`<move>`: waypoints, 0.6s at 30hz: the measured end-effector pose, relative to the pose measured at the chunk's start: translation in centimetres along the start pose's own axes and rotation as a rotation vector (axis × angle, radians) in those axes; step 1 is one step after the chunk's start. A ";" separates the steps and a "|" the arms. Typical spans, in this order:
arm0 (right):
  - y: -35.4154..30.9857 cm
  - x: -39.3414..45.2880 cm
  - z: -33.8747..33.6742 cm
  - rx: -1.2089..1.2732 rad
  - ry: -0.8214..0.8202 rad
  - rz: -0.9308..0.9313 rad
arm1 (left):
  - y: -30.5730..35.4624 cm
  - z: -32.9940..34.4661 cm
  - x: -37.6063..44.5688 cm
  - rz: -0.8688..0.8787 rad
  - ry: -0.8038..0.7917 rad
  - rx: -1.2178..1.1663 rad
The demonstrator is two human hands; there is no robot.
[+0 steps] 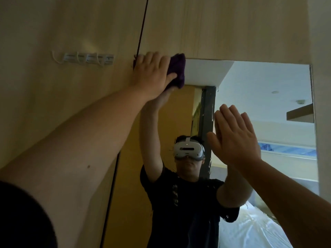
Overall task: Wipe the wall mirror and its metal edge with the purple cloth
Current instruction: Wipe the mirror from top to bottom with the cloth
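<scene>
Head view: two hands, left hand (152,74) and right hand (234,135), one purple cloth (177,68), one mirror (268,97).

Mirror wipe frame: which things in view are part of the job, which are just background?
Job:
- purple cloth, gripped by the left hand at the mirror's top left corner
- frameless wall mirror; its metal edge is too thin to make out
- right hand, flat and open against the glass

Background:
- row of small white adhesive hooks on the pale wooden wall panel

Wood-grain wall panel (53,113) bears small white labels (89,58)
</scene>
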State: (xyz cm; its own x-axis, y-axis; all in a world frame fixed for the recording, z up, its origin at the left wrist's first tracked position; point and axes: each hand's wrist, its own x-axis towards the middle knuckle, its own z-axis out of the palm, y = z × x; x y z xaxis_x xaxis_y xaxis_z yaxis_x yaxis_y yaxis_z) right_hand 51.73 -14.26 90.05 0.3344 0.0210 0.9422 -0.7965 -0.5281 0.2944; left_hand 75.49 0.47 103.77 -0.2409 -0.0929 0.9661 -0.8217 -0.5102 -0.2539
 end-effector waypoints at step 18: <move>0.2 -0.4 -0.2 0.169 0.084 -0.027 | 1.8 1.8 -14.7 0.123 -0.198 -0.213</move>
State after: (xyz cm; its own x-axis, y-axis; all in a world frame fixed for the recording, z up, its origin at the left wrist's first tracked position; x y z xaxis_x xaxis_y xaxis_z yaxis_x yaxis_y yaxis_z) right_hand 51.35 -14.20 89.70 0.3056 0.1042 0.9464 -0.6893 -0.6615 0.2954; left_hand 78.49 -0.58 89.21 -0.2573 -0.3187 0.9123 -0.8873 -0.2959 -0.3537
